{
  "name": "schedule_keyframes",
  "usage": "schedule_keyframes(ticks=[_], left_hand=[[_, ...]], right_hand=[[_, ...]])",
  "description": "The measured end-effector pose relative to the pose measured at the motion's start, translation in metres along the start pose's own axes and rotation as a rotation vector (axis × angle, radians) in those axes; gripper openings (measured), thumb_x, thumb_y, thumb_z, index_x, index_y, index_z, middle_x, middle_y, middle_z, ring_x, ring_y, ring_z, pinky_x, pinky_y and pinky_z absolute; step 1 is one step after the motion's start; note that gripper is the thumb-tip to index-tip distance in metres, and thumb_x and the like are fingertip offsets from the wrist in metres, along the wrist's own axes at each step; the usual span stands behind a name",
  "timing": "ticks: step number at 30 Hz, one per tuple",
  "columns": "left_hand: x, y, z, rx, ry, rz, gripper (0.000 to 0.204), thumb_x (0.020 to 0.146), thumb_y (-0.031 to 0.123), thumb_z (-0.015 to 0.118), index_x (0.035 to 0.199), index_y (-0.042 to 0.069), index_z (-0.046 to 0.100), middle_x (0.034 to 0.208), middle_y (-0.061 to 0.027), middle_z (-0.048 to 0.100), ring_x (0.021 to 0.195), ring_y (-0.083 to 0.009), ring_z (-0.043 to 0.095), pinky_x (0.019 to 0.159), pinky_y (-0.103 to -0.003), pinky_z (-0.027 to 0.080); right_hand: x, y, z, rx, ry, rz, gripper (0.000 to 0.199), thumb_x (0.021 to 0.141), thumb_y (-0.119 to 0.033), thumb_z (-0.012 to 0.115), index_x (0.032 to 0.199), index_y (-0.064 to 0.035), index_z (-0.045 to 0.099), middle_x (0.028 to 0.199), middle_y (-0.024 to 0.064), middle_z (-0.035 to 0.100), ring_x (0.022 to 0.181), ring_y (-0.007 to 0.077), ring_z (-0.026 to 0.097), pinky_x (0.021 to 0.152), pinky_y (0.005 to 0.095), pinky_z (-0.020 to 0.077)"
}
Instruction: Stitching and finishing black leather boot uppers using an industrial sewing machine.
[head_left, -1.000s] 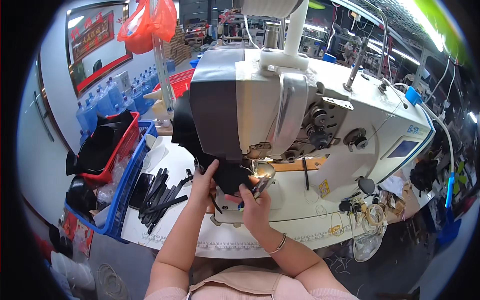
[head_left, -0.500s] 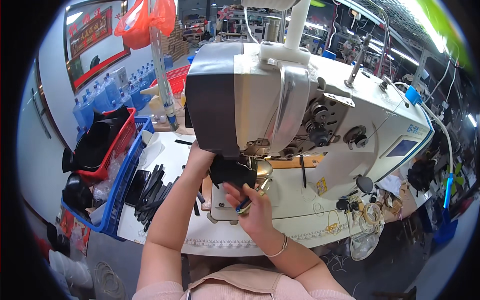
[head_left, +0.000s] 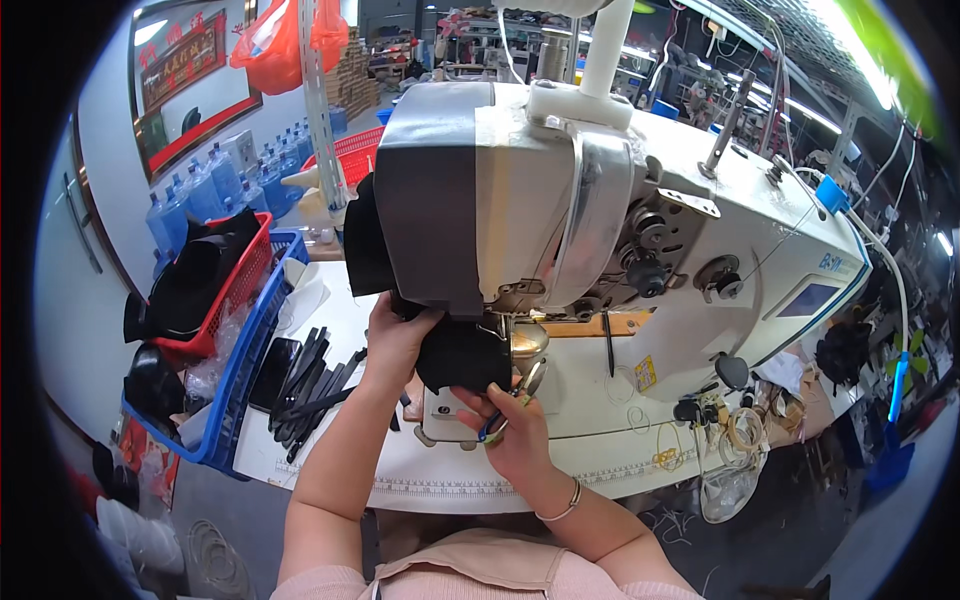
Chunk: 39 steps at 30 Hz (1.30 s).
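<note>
A black fabric piece (head_left: 463, 355) lies under the needle area of a white and grey sewing machine (head_left: 540, 190), and more of it shows behind the machine head on the left. My left hand (head_left: 392, 338) grips the fabric's left side, thumb on top. With my right hand (head_left: 515, 432) I hold small scissors (head_left: 533, 380) with a blue handle, blades pointing up and away. Its fingers also touch the near edge of the fabric. The needle tip is hard to make out behind the machine head.
Black strips (head_left: 310, 395) and a dark phone (head_left: 273, 375) lie left on the white table. Beyond the table's left edge, a blue basket (head_left: 215, 440) holds a red basket (head_left: 222, 308) with black pieces. Cords and rings (head_left: 740, 430) lie at right; a ruler strip (head_left: 440, 488) edges the front.
The fabric has shifted, and a part now shows left of the machine head. My left hand has come out from behind the head, thumb now visible. The right hand has moved slightly down and right.
</note>
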<state>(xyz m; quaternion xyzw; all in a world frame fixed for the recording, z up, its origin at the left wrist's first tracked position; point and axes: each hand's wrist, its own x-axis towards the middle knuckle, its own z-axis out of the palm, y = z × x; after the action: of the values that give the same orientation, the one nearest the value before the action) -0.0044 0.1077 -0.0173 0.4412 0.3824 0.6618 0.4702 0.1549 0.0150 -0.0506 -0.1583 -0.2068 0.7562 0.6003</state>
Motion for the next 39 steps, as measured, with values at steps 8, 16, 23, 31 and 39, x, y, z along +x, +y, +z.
schedule_keyframes(ticks=[8,16,23,31,39], left_hand=[[0.009,-0.004,0.0,0.027,-0.036,-0.033,0.035,0.073,0.001,0.073,0.103,-0.001,0.054,0.098,-0.0094,0.062,0.088,-0.0159,0.061,0.08,-0.026,0.05],[-0.003,-0.002,-0.007,0.414,0.118,0.141,0.056,0.073,0.017,0.078,0.116,-0.002,0.048,0.097,-0.01,0.058,0.088,-0.0157,0.056,0.078,-0.027,0.047],[-0.063,0.029,-0.01,0.865,-0.262,0.936,0.02,0.077,0.015,0.068,0.091,0.002,0.061,0.072,-0.0086,0.054,0.06,-0.0213,0.055,0.053,-0.028,0.044],[-0.027,0.006,0.017,0.736,-0.431,1.011,0.017,0.073,0.007,0.072,0.089,0.007,0.066,0.09,-0.0082,0.063,0.069,-0.0238,0.061,0.059,-0.031,0.049],[-0.025,0.011,0.012,0.925,-0.429,1.089,0.017,0.068,0.015,0.074,0.084,0.011,0.07,0.087,-0.0026,0.065,0.074,-0.0206,0.06,0.064,-0.029,0.048]], right_hand=[[0.002,-0.002,0.004,-0.013,0.031,-0.037,0.01,0.09,-0.004,0.051,0.1,-0.0022,0.053,0.099,0.0144,0.063,0.103,0.0331,0.062,0.071,0.0351,0.0606],[0.003,0.0,0.001,-0.081,0.068,-0.038,0.01,0.09,-0.003,0.052,0.101,-0.0041,0.051,0.098,0.0133,0.063,0.1,0.0316,0.064,0.066,0.0351,0.0605],[0.005,0.002,-0.002,-0.415,0.2,-0.236,0.018,0.092,-0.007,0.056,0.108,-0.0014,0.051,0.073,0.0109,0.063,0.049,0.0089,0.048,0.043,0.0211,0.0355],[0.003,-0.011,0.001,-0.482,0.142,-0.188,0.014,0.092,-0.01,0.054,0.103,-0.0015,0.058,0.071,0.0057,0.06,0.058,0.0102,0.057,0.044,0.0216,0.038],[0.003,-0.015,0.001,-0.509,0.136,-0.198,0.014,0.09,-0.01,0.056,0.101,-0.0009,0.06,0.068,0.0096,0.063,0.051,0.0109,0.054,0.044,0.0222,0.0385]])
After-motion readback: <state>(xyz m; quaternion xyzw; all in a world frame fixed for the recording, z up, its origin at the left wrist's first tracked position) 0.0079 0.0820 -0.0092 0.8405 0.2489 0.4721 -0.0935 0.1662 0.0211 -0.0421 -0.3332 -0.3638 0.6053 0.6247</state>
